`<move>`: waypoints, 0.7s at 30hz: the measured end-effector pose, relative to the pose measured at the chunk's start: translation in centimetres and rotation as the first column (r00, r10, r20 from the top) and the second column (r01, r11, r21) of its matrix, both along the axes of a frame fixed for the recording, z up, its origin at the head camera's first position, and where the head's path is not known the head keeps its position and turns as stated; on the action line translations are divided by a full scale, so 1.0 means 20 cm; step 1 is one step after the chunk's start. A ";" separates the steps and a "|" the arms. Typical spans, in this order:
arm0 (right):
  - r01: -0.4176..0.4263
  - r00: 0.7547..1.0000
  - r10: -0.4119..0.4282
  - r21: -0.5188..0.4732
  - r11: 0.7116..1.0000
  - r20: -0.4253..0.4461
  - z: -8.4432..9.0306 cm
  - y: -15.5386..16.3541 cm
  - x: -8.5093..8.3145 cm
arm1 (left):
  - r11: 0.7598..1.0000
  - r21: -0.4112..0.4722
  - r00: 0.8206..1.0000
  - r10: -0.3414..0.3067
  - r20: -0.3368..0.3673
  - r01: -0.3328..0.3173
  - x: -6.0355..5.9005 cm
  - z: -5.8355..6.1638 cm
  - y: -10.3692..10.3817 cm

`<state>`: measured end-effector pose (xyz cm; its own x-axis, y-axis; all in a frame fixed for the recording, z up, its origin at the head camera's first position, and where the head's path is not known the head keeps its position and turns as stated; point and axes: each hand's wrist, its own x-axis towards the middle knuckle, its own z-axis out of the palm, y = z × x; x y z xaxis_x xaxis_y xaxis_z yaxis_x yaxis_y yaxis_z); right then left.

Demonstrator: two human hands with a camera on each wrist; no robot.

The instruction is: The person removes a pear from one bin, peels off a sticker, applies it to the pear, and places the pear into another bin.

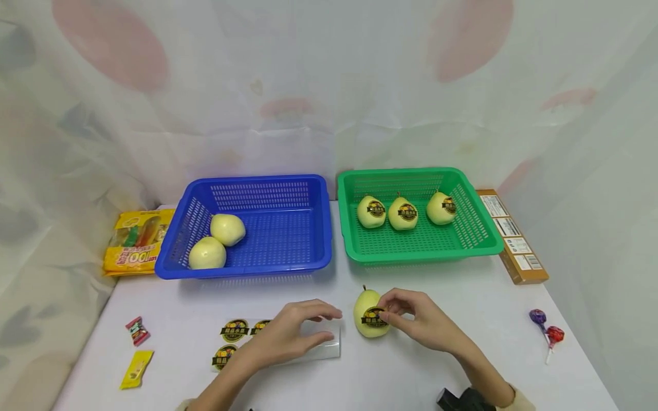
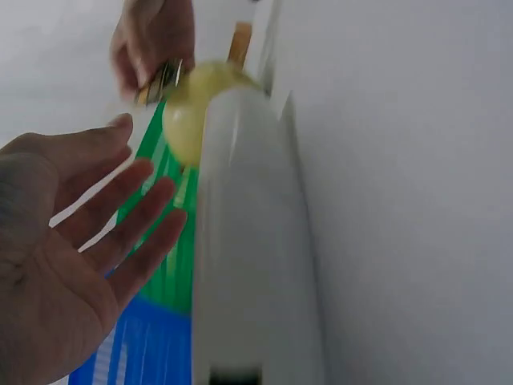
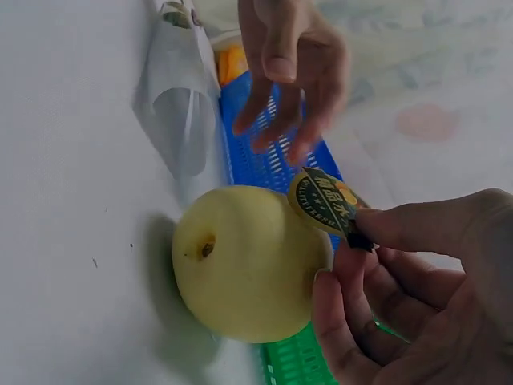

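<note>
Right hand [image 1: 422, 322] pinches a round black-and-gold sticker [image 3: 322, 200] by its edge between thumb and forefinger, holding it against the upper side of a pale yellow pear [image 3: 248, 273] that lies on the white table [image 1: 452, 297] just in front of the green basket [image 1: 354, 251]. Left hand [image 1: 288, 337] hovers relaxed, fingers spread and grasping nothing, over the clear backing sheet [image 1: 329, 345] with its remaining stickers [image 1: 235, 330]. The label looks thin, floppy and tacky on one face, so it is best held at the rim only; the pear seems firm, smooth and prone to rolling, and likely bruises under hard pressure, so the lower fingers should cradle its flank rather than squeeze
</note>
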<state>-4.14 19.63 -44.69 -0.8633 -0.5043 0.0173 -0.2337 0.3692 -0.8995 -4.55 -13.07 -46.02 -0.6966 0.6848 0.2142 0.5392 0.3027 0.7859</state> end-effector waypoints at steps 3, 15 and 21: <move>-0.010 1.000 0.010 0.026 1.000 0.008 -0.02 -0.01 -0.02 | 0.998 -0.043 0.999 -0.035 -0.021 0.034 -0.03 -0.01 0.13; 0.021 0.983 -0.018 0.015 1.000 -0.180 -0.08 -0.03 -0.05 | 0.997 -0.053 0.998 0.060 0.012 -0.059 -0.09 -0.07 0.33; 0.055 0.931 -0.043 0.024 0.998 -0.362 -0.11 -0.05 -0.04 | 0.998 -0.019 0.997 0.067 0.037 -0.066 -0.11 -0.09 0.34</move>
<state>-4.93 18.66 -46.83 -0.8255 -0.4671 0.3169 -0.5215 0.4165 -0.7446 -6.71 -6.35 -47.80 -0.7481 0.6400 0.1750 0.4872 0.3508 0.7997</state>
